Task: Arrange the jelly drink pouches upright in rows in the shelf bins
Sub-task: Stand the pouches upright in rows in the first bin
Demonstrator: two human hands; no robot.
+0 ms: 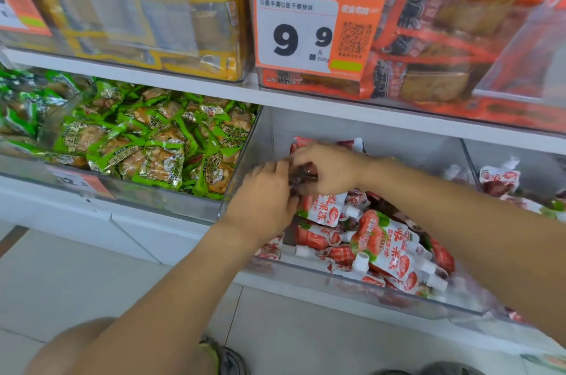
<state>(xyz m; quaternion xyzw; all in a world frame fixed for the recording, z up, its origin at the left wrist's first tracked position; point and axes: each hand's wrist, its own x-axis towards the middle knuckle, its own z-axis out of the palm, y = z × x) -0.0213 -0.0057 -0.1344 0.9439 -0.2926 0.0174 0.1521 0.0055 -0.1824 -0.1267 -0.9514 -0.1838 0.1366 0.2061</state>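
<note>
A clear plastic shelf bin (306,272) on the lower shelf holds several red-and-white jelly drink pouches (395,247) with white spouts, lying loose in a heap. Both hands meet at the bin's back left. My right hand (327,168) curls its fingers round a dark red pouch (304,175). My left hand (265,194) grips the same pouch from the left. A pouch stands behind the hands near the bin's back wall (301,141). The hands hide the rest of that row.
A neighbouring bin on the right (514,172) holds more pouches. Left of the task bin sits a bin of green snack packets (147,141). The upper shelf carries bins of yellow and orange packs and a 9.9 price tag (300,34). Tiled floor lies below.
</note>
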